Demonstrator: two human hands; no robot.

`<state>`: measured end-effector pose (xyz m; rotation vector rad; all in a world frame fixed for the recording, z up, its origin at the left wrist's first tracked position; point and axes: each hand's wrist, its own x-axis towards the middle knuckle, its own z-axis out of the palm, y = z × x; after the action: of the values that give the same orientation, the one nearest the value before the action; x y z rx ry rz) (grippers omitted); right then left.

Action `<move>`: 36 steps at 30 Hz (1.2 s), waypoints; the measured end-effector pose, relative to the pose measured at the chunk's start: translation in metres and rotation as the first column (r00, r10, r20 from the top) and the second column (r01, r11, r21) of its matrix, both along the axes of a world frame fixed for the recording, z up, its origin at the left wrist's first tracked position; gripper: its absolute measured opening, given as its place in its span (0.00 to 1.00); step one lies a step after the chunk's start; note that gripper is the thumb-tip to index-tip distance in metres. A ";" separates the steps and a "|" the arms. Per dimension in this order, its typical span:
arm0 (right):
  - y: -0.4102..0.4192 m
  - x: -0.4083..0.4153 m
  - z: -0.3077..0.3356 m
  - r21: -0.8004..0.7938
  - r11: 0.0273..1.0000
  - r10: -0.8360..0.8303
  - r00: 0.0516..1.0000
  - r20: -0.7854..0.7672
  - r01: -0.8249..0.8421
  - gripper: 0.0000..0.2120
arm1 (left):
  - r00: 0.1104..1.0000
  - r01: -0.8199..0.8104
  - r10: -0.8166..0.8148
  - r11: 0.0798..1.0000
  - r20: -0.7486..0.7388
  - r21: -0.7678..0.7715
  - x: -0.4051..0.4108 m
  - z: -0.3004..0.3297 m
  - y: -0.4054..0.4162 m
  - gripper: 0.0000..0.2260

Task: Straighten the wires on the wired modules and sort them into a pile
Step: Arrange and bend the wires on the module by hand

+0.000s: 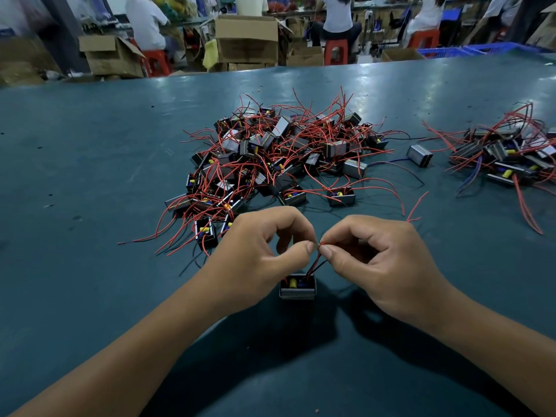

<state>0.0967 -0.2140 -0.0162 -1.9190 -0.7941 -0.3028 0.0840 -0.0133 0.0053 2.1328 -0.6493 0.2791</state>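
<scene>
An electronics assembly workshop: a wide teal-green worktable heaped with red-wired black modules, open brown cardboard cartons at twelve o'clock (seated workers on red plastic stools beyond).

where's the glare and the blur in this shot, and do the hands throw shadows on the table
In the head view: soft glare patches on the far table; the background workers and boxes are blurred, and the table edge bows from wide-angle distortion; the left hand and right hand, pinching the wires of the module, are sharp and cast dark shadows toward the camera.
</scene>
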 end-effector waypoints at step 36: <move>0.000 -0.003 0.003 0.001 1.000 0.005 1.000 -0.021 -0.005 0.04 | 0.999 -0.017 0.011 0.994 0.050 0.109 -0.001 0.004 0.004 0.05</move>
<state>0.0934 -0.2135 -0.0136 -1.9158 -0.7848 -0.2800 0.0826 -0.0093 0.0090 2.2420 -0.6926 0.3115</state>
